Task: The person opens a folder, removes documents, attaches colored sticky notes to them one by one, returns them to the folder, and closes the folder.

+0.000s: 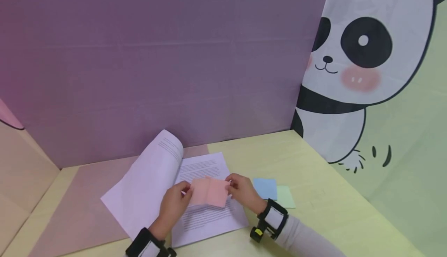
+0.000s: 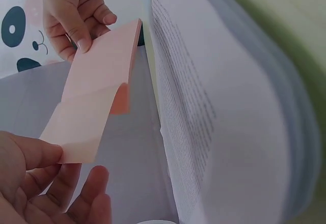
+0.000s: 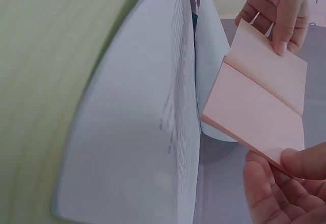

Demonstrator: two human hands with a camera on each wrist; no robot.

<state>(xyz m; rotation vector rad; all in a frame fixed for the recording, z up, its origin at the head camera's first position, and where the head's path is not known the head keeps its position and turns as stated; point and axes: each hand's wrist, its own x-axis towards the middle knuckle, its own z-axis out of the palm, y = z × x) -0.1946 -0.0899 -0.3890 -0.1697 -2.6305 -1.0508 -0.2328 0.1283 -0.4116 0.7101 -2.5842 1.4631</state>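
My right hand (image 1: 245, 191) pinches a pink sticky note pad (image 1: 218, 193) by its right edge, thumb on top. With thumb and finger, my left hand (image 1: 176, 202) grips the lifted top sheet (image 2: 81, 124) by its outer end. The sheet spreads out to the left and still joins the pad along a fold between the hands. Both hands are over an opened stack of printed pages (image 1: 206, 220) on the table. Its turned-back white pages (image 1: 146, 183) curl up on the left.
A blue sticky note pad (image 1: 264, 189) and a pale green one (image 1: 286, 197) lie to the right of the printed pages. A greyish-pink mat (image 1: 90, 210) covers the left of the yellow table (image 1: 335, 210). Behind rises a purple wall (image 1: 157, 55), with a panda-printed wall (image 1: 419, 140) at right.
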